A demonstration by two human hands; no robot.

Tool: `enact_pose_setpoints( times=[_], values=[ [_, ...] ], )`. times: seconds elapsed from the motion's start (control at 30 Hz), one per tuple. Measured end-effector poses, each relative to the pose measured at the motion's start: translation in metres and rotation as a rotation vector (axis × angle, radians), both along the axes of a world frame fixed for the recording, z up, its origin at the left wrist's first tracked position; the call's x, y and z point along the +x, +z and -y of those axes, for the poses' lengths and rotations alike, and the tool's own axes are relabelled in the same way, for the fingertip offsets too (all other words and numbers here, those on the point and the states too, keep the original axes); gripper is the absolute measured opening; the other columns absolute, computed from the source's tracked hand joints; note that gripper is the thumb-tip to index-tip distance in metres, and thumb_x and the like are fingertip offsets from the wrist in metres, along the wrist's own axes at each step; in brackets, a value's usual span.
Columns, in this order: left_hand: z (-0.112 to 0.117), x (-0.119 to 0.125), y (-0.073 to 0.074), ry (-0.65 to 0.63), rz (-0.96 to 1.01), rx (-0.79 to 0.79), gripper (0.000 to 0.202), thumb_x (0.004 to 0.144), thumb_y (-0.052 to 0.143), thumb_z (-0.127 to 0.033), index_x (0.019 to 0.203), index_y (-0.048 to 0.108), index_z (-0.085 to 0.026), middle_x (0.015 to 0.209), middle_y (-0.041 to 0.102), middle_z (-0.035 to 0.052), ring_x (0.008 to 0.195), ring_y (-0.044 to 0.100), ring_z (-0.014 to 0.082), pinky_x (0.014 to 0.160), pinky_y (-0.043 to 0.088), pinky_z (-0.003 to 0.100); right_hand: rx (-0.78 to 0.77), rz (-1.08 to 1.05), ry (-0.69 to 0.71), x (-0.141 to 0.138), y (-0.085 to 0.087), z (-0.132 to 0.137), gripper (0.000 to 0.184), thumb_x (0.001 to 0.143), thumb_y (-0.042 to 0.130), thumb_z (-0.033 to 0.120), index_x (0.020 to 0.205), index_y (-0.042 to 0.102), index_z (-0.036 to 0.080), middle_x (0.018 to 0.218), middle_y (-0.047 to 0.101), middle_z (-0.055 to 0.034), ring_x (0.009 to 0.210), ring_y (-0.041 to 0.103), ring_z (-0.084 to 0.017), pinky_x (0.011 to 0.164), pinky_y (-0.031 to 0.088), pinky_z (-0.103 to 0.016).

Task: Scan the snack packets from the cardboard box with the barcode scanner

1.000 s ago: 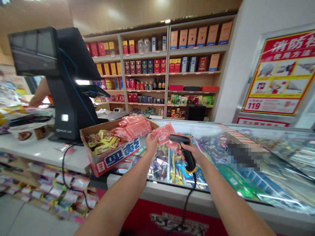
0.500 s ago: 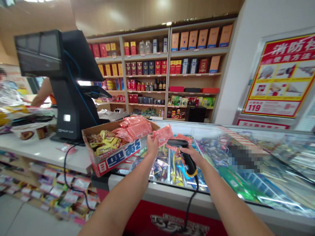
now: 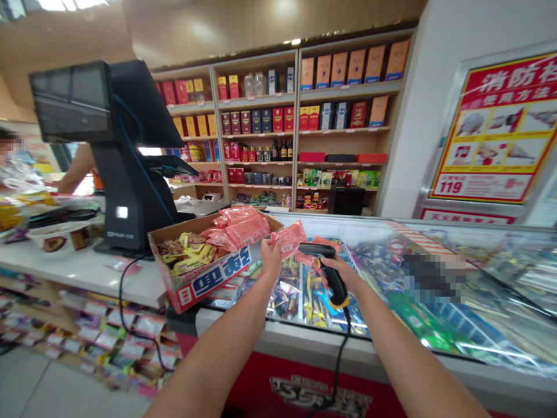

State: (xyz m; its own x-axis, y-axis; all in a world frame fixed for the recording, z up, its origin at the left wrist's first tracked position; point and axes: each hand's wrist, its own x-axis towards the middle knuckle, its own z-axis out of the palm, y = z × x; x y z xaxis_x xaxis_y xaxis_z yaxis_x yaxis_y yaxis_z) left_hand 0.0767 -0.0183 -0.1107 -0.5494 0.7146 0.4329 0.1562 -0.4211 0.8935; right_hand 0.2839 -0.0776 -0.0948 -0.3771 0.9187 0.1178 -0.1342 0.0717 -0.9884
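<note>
My left hand (image 3: pixel 271 259) pinches a pink plastic snack packet (image 3: pixel 289 239) by its lower edge. My right hand (image 3: pixel 338 271) is shut around the handle of a black corded barcode scanner (image 3: pixel 331 274), whose head points left towards the packet. A second pink packet (image 3: pixel 315 255) shows behind the scanner head, partly hidden. To my left, an open cardboard box (image 3: pixel 202 277) holds pink packets (image 3: pixel 237 227) and yellow packets (image 3: pixel 181 251).
A black till terminal (image 3: pixel 124 168) stands on the white counter (image 3: pixel 76 270), and a cable (image 3: pixel 124 316) hangs from it. A glass-topped freezer (image 3: pixel 418 290) lies under my hands. Behind are wooden shelves (image 3: pixel 270 122) of boxed goods. A person (image 3: pixel 13 168) stands far left.
The view has drifted slightly, so the box and terminal sit a little further right. Both hands keep their holds, with only small shifts of the packet and scanner.
</note>
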Motion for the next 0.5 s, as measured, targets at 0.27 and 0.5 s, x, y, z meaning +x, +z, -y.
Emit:
enact_pose_setpoints(
  times=[0.27, 0.5],
  values=[
    [0.008, -0.021, 0.04, 0.101, 0.011, 0.075, 0.016, 0.077, 0.065, -0.024, 0.073, 0.05, -0.02, 0.066, 0.055, -0.0022, 0.064, 0.055, 0.0151, 0.068, 0.044, 0.029, -0.039, -0.044, 0.038, -0.023, 0.026, 0.003, 0.032, 0.072, 0.068, 0.048, 0.078, 0.062, 0.017, 0.044, 0.06, -0.0007, 0.034, 0.055, -0.014, 0.036, 0.046, -0.023],
    [0.022, -0.114, 0.106, 0.261, 0.118, 0.126, 0.014, 0.075, 0.064, -0.019, 0.084, 0.053, -0.018, 0.079, 0.059, 0.0004, 0.074, 0.059, 0.0159, 0.077, 0.048, 0.031, 0.046, -0.043, 0.174, -0.084, 0.064, 0.004, 0.037, 0.072, 0.067, 0.049, 0.086, 0.065, 0.015, 0.044, 0.061, -0.001, 0.035, 0.055, -0.015, 0.034, 0.042, -0.022]
  ],
)
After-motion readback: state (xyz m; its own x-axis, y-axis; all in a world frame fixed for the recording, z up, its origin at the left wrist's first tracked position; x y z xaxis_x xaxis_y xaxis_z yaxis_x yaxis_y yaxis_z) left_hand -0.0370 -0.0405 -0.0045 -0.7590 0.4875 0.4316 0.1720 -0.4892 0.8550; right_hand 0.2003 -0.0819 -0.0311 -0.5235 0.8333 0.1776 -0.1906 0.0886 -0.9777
